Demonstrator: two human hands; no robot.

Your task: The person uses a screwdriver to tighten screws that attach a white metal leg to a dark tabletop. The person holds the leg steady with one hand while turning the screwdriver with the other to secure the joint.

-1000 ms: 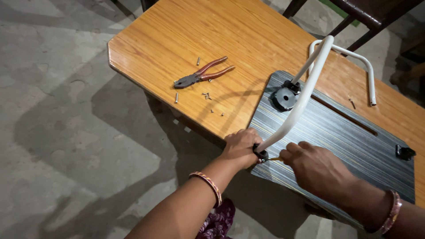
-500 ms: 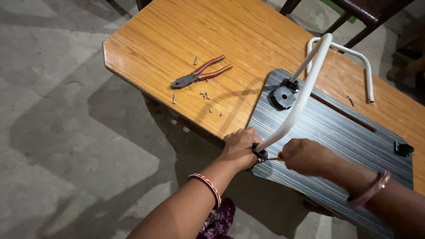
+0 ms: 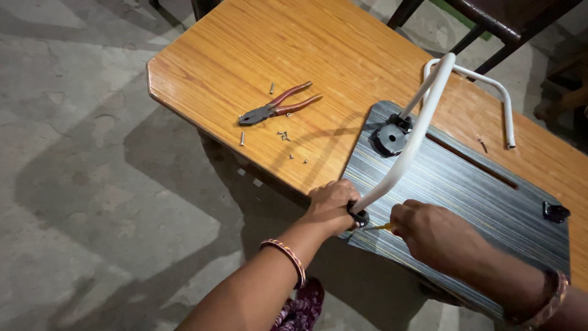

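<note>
Just white bent tube leg [image 3: 416, 138]

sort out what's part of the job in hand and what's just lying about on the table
In hand: left hand on the white tube leg; right hand with a yellow-tipped tool; striped grey board; black bracket.
Lying about: pliers; loose screws; wooden table.

Home workspace — bare concrete floor [image 3: 92, 202], wooden table [image 3: 343, 67], pliers [image 3: 275, 109], loose screws [image 3: 285, 138]

No packages, labels, signs, screens in view — none on table, none on floor.
</note>
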